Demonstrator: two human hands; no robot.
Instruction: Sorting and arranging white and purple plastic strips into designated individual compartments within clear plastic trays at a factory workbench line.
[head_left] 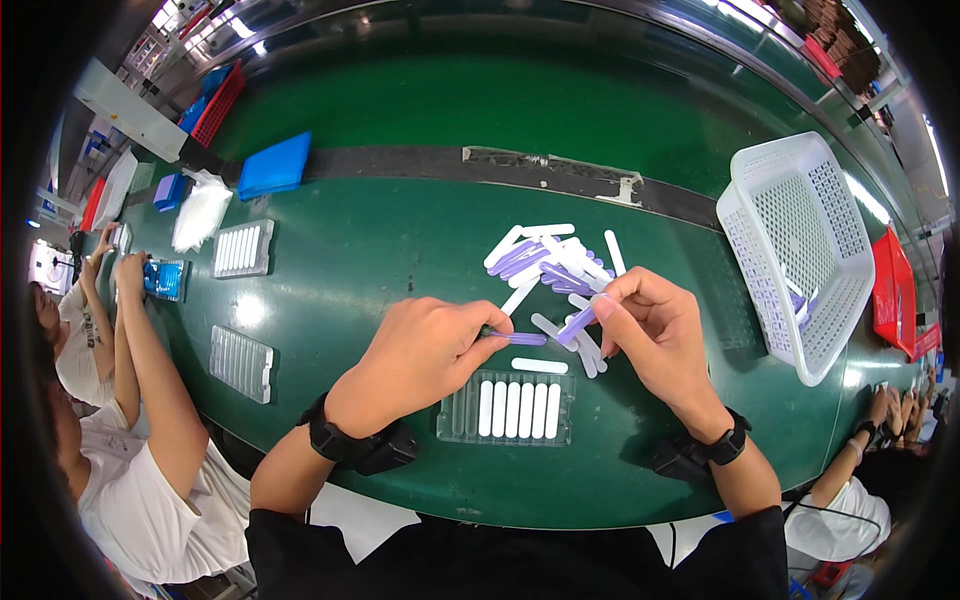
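My left hand is closed in a pinch on a purple flat stick with rounded ends, like a small nail file. Between the thumb and fingers of my right hand, another purple flat stick slants down to the left. Just beyond both hands lies a loose pile of white and purple sticks. Nearer me is a clear plastic tray; several white sticks stand side by side in its slots, and its leftmost slots hold none. One white stick lies along the tray's far edge.
A white plastic basket with a few sticks inside stands at right, beside a red bin. At left are a filled clear tray, a bare clear tray, a blue folder-like item and a co-worker's arm.
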